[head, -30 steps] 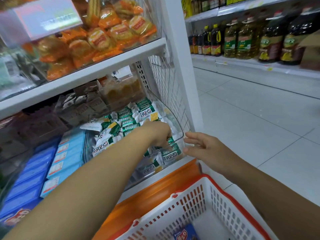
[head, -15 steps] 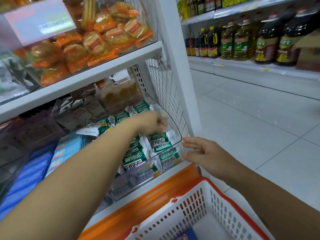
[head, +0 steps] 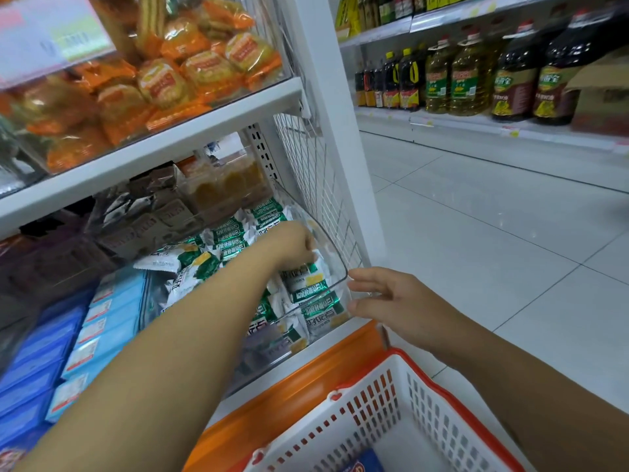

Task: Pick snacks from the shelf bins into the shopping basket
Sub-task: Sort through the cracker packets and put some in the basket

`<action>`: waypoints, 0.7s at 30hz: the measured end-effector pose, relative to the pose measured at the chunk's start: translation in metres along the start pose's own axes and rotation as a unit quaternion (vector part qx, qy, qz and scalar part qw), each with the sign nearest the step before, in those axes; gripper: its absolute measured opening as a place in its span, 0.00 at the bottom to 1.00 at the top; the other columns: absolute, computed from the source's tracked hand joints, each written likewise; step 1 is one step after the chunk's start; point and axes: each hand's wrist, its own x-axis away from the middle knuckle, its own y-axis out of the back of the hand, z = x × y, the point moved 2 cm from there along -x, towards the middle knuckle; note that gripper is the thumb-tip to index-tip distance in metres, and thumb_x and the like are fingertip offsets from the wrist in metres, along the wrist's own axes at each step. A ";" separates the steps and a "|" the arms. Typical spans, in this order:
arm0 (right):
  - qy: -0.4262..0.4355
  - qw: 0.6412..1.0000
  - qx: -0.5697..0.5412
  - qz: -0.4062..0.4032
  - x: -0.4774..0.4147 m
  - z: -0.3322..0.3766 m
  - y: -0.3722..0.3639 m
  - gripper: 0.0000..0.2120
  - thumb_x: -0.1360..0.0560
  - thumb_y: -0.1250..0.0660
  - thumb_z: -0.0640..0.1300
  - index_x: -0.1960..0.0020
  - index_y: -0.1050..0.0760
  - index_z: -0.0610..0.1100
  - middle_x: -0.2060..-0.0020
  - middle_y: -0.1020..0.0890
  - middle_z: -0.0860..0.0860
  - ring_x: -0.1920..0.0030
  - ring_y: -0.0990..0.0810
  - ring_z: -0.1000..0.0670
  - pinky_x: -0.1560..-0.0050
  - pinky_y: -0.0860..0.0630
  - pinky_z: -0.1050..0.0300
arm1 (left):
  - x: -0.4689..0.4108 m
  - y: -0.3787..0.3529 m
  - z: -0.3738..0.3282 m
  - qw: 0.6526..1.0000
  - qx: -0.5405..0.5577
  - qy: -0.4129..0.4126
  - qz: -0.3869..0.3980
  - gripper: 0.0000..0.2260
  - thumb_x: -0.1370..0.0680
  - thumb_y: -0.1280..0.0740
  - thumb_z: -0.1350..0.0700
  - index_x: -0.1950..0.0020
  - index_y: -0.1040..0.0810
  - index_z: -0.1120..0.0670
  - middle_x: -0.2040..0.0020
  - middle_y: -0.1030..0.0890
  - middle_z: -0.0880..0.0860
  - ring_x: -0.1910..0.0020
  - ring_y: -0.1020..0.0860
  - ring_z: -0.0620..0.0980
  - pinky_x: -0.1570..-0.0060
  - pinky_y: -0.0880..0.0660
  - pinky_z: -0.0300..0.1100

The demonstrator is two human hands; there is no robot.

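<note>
The left hand point(head: 292, 245) is seen deep in the clear bin point(head: 337, 267) on the lower shelf, right on top of the green and white snack packets point(head: 306, 284). Its fingers are bent down into the pile, but the tips are hidden by the packets. It cannot be told if one is really held or only touched. The right hand point(head: 391, 301) is kept at the front corner of the same bin. Its fingers are held out loosely and a little apart, and nothing is held in them. The fingertips are at the bin's edge, but it cannot be told if the plastic is touched or just nearly touched. The shopping basket point(head: 374, 403) is seen low down, just below the shelf and under the right arm. Only one thing can be seen in it, a blue pack point(head: 360, 465) at the very bottom, cut off by the edge of the picture. The rest of the basket that shows looks bare. So only a small part of the job seems to be done. No green packet has been lifted out of the bin yet, and none is seen in the basket. A packet must be gripped, pulled up over the bin's rim and dropped in. More bins are waiting too, with blue boxes point(head: 102, 321) to the left and orange packets point(head: 190, 73) on the shelf above.
</note>
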 end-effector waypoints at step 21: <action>0.073 0.966 -0.242 -0.050 0.042 0.037 -0.002 0.07 0.26 0.31 0.42 0.50 0.19 0.42 0.56 0.14 0.48 0.54 0.15 0.49 0.51 0.19 0.49 | 0.167 0.004 -0.039 0.744 0.638 -0.022 -0.200 0.05 0.24 0.34 0.64 0.53 0.19 0.57 0.63 0.16 0.50 0.64 0.18 0.43 0.65 0.23 0.35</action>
